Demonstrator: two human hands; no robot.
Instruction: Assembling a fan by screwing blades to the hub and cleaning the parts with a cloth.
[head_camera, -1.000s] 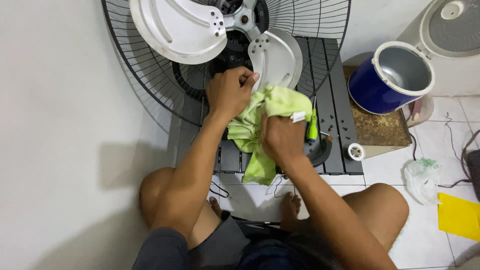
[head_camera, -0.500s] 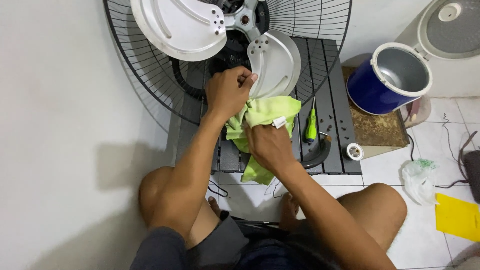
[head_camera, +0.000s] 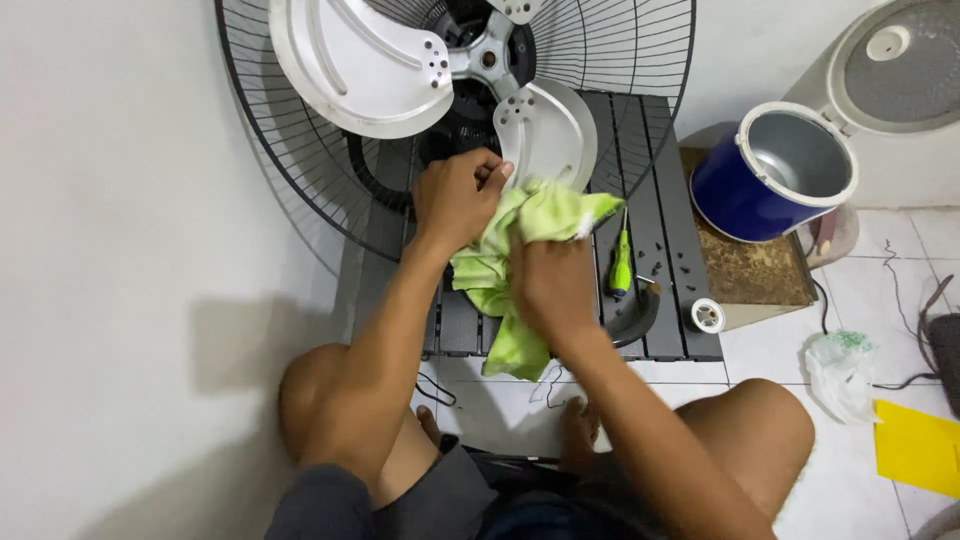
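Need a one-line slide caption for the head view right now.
Left hand steadies a white fan blade while right hand presses a green cloth to it.

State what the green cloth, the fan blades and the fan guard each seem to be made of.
Green cloth: soft woven or microfibre fabric, matt, crumpling in folds. Fan blades: probably moulded plastic, smooth pale grey with a slight sheen. Fan guard: thin dark wire, likely coated metal.
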